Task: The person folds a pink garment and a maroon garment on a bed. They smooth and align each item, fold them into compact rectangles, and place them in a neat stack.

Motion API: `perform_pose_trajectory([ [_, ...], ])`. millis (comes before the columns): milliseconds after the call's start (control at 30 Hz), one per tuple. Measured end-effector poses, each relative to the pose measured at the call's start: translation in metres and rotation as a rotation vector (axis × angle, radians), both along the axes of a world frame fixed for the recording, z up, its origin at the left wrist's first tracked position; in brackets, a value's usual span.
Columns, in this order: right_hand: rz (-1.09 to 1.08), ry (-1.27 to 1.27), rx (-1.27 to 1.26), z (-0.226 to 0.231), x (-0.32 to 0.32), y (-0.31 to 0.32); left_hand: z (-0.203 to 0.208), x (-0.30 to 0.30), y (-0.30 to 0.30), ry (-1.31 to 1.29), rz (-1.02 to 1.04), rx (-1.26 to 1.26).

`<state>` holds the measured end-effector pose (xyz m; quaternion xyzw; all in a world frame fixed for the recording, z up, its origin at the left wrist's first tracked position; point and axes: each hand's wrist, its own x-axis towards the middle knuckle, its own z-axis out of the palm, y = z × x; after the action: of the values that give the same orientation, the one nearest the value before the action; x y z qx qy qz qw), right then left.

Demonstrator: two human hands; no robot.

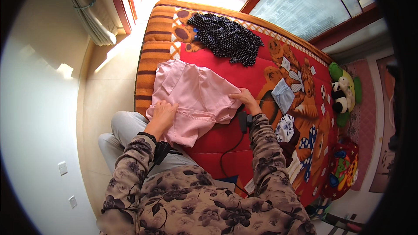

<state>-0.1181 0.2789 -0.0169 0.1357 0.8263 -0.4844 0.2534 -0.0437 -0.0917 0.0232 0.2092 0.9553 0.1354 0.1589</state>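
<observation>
A pink garment [191, 88] of smooth cloth lies spread on the bed in front of me, its lower part gathered in folds. My left hand [163, 117] rests on its near left side, fingers bent and closed on the cloth. At the garment's right edge, my right hand [247, 100] pinches the fabric between thumb and fingers. What kind of garment it is, I cannot tell. Just below my right hand, a small black device [244, 122] with a cable sits by my wrist. Another dark device [160, 152] is strapped at my left wrist.
A black garment with white dots [228, 39] lies crumpled at the bed's far side. To the right are a light blue face mask [283, 95], a patterned cloth [285, 128] and several small white cards. Plush toys [342, 93] line the right edge of the red bed cover [204, 150].
</observation>
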Motion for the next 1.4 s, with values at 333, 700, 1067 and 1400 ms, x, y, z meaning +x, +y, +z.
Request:
perform_pose_trajectory([
  [333, -0.233, -0.111, -0.429, 0.030, 0.012, -0.020, -0.002, 0.008, 0.041, -0.094, -0.072, 0.139],
  [700, -0.598, 0.630, -0.687, 0.200, -0.008, 0.030, 0.149, -0.079, -0.044, 0.072, 0.054, 0.727],
  [1067, -0.882, 0.488, -0.294, 0.078, 0.140, 0.110, 0.048, -0.043, -0.071, 0.128, 0.229, 0.536],
  [1400, -0.249, 0.739, 0.553, 0.044, 0.149, -0.016, -0.043, -0.002, -0.035, -0.093, 0.870, 0.518],
])
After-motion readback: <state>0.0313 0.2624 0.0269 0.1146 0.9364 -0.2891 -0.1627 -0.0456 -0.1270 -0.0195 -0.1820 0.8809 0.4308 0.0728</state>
